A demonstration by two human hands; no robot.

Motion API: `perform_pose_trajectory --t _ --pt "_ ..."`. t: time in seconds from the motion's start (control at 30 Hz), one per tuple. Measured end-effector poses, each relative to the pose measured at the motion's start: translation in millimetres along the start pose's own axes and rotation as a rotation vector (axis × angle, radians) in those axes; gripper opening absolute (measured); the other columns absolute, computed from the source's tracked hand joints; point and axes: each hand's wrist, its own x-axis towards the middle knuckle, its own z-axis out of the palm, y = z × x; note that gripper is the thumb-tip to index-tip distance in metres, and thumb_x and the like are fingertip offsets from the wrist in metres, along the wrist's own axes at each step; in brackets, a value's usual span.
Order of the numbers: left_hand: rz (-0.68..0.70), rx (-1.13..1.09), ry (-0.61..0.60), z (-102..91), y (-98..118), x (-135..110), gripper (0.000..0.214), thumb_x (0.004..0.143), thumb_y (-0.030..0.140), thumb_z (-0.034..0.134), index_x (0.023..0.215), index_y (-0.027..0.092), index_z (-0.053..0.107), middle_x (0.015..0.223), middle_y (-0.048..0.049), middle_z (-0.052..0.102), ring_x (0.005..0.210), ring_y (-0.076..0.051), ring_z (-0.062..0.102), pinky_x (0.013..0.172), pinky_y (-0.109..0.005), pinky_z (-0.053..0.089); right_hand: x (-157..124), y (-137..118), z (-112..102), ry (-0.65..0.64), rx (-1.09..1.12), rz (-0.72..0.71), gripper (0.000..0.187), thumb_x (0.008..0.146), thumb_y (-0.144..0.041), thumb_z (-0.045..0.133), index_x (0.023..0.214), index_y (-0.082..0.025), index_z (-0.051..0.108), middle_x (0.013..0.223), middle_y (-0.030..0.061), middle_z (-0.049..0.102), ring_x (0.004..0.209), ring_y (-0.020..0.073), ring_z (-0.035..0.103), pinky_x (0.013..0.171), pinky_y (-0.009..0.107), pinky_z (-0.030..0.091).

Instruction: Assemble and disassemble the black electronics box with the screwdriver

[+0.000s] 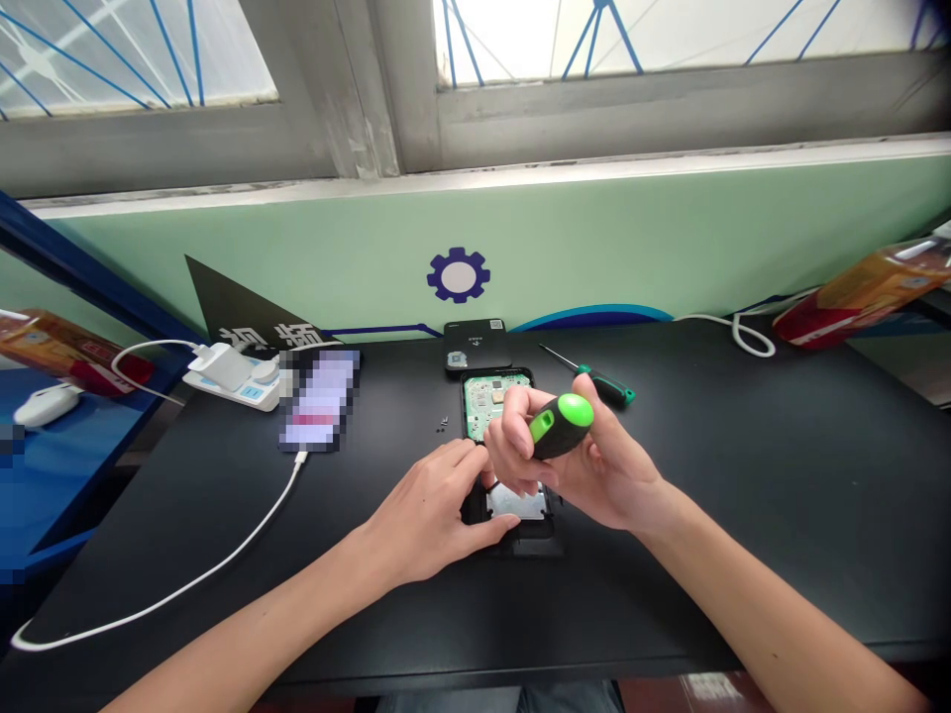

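Observation:
My right hand is closed around a screwdriver with a black and bright green handle, its butt towards me. The hand and handle hide the shaft and tip. Below it lies an opened black electronic device; its far part shows a green circuit board, its near part a silver metal plate. My left hand grips the device's left side, thumb along the silver plate and fingers curled near the middle. Several tiny screws lie on the table left of the circuit board.
Behind the device sits a black box. A second screwdriver, green and black, lies to the right. On the left are a phone with a white cable and a power strip. A bottle lies far right.

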Motion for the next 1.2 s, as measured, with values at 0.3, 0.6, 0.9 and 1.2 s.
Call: perform_pose_trajectory --t 0.3,0.6,0.9,1.2 --pt "-0.004 0.008 -0.003 0.6 0.3 0.0 0.031 0.102 0.039 0.086 0.127 0.026 0.074 0.110 -0.0048 0.072 0.094 -0.025 0.065 0.082 -0.037 0.058 -1.6 0.0 0.5 0.000 -0.009 0.013 0.072 0.119 -0.076 0.020 0.103 -0.022 0.065 0.075 -0.0027 0.042 0.071 0.0216 0.037 0.079 0.039 0.040" --pt "0.000 0.015 -0.001 0.2 1.1 0.0 0.032 0.102 0.041 0.085 0.129 0.027 0.075 0.111 -0.0052 0.072 0.094 -0.025 0.066 0.081 -0.036 0.059 0.2 -0.5 0.4 0.012 -0.007 0.009 0.072 0.118 -0.079 0.024 0.102 -0.023 0.066 0.073 -0.0025 0.042 0.069 0.0221 0.037 0.076 0.038 0.041" --pt "-0.006 0.017 -0.012 -0.2 0.6 -0.2 0.030 0.103 0.040 0.084 0.128 0.027 0.076 0.111 -0.0051 0.072 0.097 -0.025 0.068 0.084 -0.037 0.060 -0.3 0.7 0.4 0.018 -0.019 0.010 0.072 0.118 -0.079 0.026 0.101 -0.022 0.067 0.074 -0.0019 0.044 0.069 0.0214 0.039 0.074 0.037 0.042" --pt "0.004 0.014 -0.006 -0.9 2.1 0.4 0.028 0.104 0.040 0.083 0.127 0.027 0.076 0.113 -0.0060 0.073 0.098 -0.026 0.071 0.085 -0.038 0.062 0.9 -1.7 1.8 0.032 -0.021 0.014 0.073 0.117 -0.080 0.028 0.099 -0.021 0.067 0.075 -0.0016 0.045 0.068 0.0212 0.039 0.074 0.038 0.044"
